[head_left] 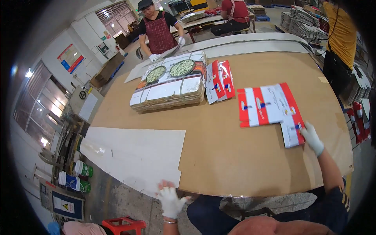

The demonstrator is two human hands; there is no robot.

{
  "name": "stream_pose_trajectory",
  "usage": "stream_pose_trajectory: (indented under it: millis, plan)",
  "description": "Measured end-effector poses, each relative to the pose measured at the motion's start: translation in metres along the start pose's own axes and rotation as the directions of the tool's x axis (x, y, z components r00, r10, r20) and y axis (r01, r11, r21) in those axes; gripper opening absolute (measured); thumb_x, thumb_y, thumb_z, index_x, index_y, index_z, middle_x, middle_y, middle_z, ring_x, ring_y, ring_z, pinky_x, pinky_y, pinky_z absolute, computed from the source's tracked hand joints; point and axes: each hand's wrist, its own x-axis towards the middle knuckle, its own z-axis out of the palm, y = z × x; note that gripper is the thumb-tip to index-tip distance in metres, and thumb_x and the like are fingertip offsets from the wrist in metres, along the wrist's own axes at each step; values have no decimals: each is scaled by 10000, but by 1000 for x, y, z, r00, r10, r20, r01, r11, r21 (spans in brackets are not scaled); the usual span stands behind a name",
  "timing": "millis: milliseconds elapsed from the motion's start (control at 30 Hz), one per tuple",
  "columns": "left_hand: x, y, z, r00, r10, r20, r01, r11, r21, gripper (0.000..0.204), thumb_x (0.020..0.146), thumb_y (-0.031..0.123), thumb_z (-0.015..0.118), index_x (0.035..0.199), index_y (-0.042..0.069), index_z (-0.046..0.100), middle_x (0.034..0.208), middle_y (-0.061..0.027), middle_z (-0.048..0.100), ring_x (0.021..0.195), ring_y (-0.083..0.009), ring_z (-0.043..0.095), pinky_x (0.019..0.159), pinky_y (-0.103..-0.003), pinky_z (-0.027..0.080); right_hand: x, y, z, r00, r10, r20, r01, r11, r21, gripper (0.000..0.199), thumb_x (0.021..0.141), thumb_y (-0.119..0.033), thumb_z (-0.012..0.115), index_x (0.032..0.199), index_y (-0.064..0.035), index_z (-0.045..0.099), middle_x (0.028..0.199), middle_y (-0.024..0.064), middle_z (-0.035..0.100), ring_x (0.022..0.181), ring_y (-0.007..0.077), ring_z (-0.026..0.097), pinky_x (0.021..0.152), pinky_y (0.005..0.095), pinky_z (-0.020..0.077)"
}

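A flat red and white printed carton blank lies on the brown-topped table, to the right of its middle. My right hand, in a white glove, grips the near right edge of this blank, its fingertips partly hidden. At the table's front edge, near the corner of a plain white sheet, my left hand is open with its fingers spread. It wears a white glove that leaves some fingertips bare, and it holds nothing. Two smaller red and white folded pieces lie farther back.
A strapped stack of printed cardboard stands toward the back left. Across the table, a co-worker in a checked apron handles a sheet with gloved hands. A person in yellow stands at the right. A red stool and buckets are on the floor.
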Motion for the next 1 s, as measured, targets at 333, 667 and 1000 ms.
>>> stream_pose_trajectory:
  millis: [333,667,1000]
  plan:
    - [-4,-53,31,991,-48,-129,42,998,-46,615,719,50,673,1307,-12,505,1400,-219,460,1314,-396,416,1028,-497,404,242,-105,216,984,-113,141,131,984,-123,329,870,-243,612,1052,27,572,955,233,647,906,350,637,805,431,493]
    - [-13,109,-80,825,510,-242,-454,854,252,66,868,119,603,804,105,605,714,-50,579,637,-231,584,560,-352,472,-93,-194,153,218,-736,641,974,209,-91,537,724,-293,680,1198,-80,546,1168,144,580,1132,300,537,959,465,417]
    - [-18,149,-45,699,714,-47,-706,679,-200,731,719,222,748,1378,88,461,1388,-146,469,1313,-348,408,1072,-451,347,-173,-87,1,747,-522,412,578,816,-15,227,667,26,583,831,-102,671,884,60,633,1015,290,558,908,408,416]
